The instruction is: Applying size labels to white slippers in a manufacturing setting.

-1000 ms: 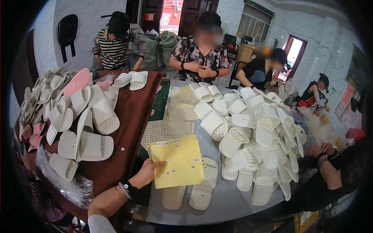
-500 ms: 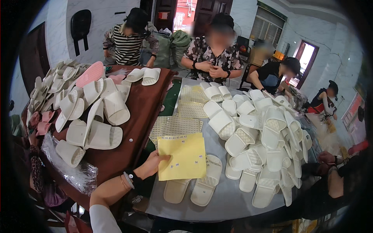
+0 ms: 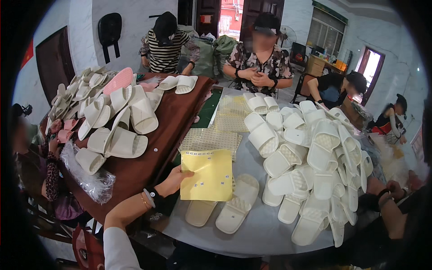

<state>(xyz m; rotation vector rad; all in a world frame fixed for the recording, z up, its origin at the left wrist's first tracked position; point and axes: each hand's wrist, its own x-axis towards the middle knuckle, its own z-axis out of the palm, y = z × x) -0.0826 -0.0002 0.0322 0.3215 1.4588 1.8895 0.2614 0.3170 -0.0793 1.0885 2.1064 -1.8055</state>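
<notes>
My left hand [image 3: 173, 181] reaches in from the lower left and pinches the left edge of a yellow sticker sheet [image 3: 211, 180]. The thumb lies over the front, and a few small round white labels remain on the sheet. A pair of cream slippers lies just under and beside it: the right slipper [image 3: 237, 204] has a small label on its insole, while the left slipper [image 3: 200, 213] is partly covered by the sheet. More sticker sheets [image 3: 213, 140], with dense rows of labels, lie flat beyond. My right hand is out of view.
A large heap of cream slippers [image 3: 326, 162] covers the right of the grey table [image 3: 198, 243]. Another heap [image 3: 121, 141] sits on the brown-covered table [image 3: 135, 180], beside crumpled clear plastic [image 3: 90, 180]. Several people are around the tables; a co-worker's hands [image 3: 391, 191] show at the right.
The view has shifted, so the tables appear slightly farther right. My left hand still holds the yellow sheet over the pair. Across the table, the person in stripes has bent their head down.
</notes>
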